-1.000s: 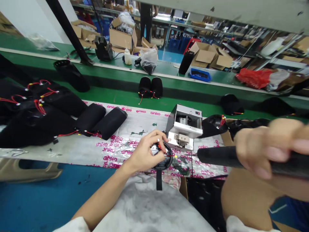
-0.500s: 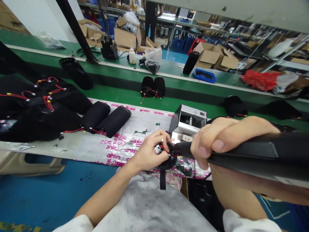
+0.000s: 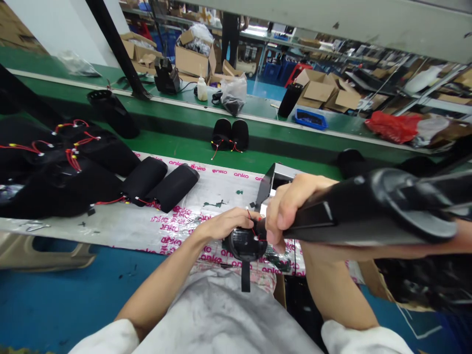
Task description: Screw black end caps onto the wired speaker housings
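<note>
The left hand (image 3: 223,227) is clamping a round black plastic part (image 3: 244,245) steady, while the right hand (image 3: 289,209), closed around a long black power screwdriver (image 3: 368,214), is pointing its nose at the part.

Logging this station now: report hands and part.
Left hand holding round part. Right hand gripping driver, nose at part. Red wires close beside nose.

The right grip (image 3: 295,204) hides the tip of the black driver (image 3: 368,211) and most of the silver box (image 3: 266,189). The left grip (image 3: 221,226) covers half the round black part (image 3: 243,246). Leftmost black housings (image 3: 22,187) run off-frame.
</note>
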A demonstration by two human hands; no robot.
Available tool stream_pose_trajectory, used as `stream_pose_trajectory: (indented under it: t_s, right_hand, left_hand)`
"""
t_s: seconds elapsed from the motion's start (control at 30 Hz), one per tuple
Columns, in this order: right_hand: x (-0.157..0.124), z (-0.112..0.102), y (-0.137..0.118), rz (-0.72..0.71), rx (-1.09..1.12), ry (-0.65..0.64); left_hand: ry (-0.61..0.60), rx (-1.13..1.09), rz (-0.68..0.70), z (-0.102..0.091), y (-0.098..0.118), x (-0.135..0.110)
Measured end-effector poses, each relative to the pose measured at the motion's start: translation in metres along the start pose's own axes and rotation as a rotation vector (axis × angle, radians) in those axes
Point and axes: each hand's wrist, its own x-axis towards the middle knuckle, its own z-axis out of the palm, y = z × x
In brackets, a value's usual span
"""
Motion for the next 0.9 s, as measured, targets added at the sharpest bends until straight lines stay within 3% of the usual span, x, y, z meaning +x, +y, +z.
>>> stream_pose_trajectory:
  t_s: [0.17, 0.3, 0.4, 0.53, 0.67, 0.8, 0.9]
  right_hand:
    - [0.006, 0.004, -0.002, 0.024, 0.061, -0.096]
    - [0.001, 0.007, 0.011, -0.007, 0.136, -0.017]
    - [-0.006, 0.005, 0.011, -0.048, 0.063, 0.04]
    - [-0.025, -0.024, -0.016, -0.162, -0.05, 0.087]
    - [-0.052, -0.062, -0.027, -0.299, -0.227, 0.196]
    - [-0.065, -0.07, 0.014, -0.344, -0.274, 0.373]
    - [-0.066, -0.064, 0.048, -0.369, -0.293, 0.426]
  left_hand:
    - [-0.011, -0.029, -0.01, 0.0, 0.005, 0.001]
    - [0.003, -0.048, 0.001, 0.002, 0.001, 0.003]
    - [0.065, -0.044, 0.015, 0.003, -0.003, 0.0]
    - [0.287, -0.005, 0.027, 0.017, -0.008, -0.022]
    - [0.619, 0.13, 0.044, 0.055, -0.019, -0.057]
    - [0.793, 0.319, 0.032, 0.092, -0.035, -0.066]
    - [0.876, 0.409, 0.082, 0.101, -0.045, -0.058]
